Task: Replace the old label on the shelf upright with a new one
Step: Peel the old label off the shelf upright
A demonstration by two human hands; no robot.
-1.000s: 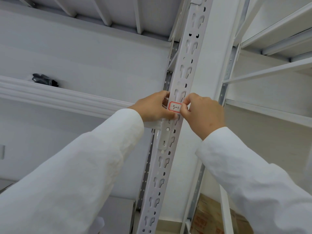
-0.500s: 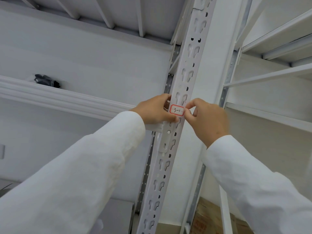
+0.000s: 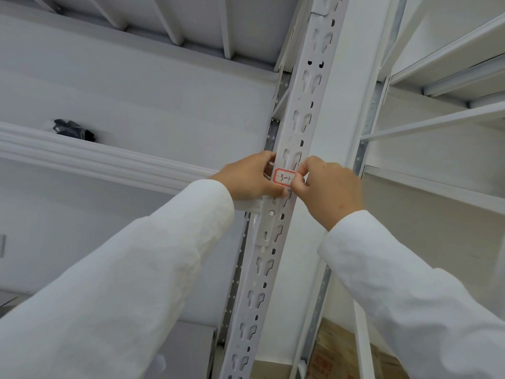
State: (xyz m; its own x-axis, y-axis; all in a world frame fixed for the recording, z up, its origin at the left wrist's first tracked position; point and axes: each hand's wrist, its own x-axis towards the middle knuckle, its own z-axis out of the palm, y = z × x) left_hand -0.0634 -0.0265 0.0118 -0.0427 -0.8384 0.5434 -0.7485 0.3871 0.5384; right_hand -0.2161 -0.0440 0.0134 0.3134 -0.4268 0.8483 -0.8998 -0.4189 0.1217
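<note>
A small white label with a red border and handwritten "3-1" lies on the face of the white slotted shelf upright. My left hand wraps the upright's left edge, thumb touching the label's lower left corner. My right hand pinches the label's right end between thumb and forefinger, hiding that end. Whether the label is fully stuck down cannot be told. Both sleeves are white.
A white shelf beam runs left from the upright, with a dark object lying on that shelf. More white shelving stands to the right. Cardboard boxes sit low on the right.
The view has tilted slightly, so hands and label sit a little lower in frame. My right fingers have closed tighter over the label's right end. Left hand keeps its hold.
</note>
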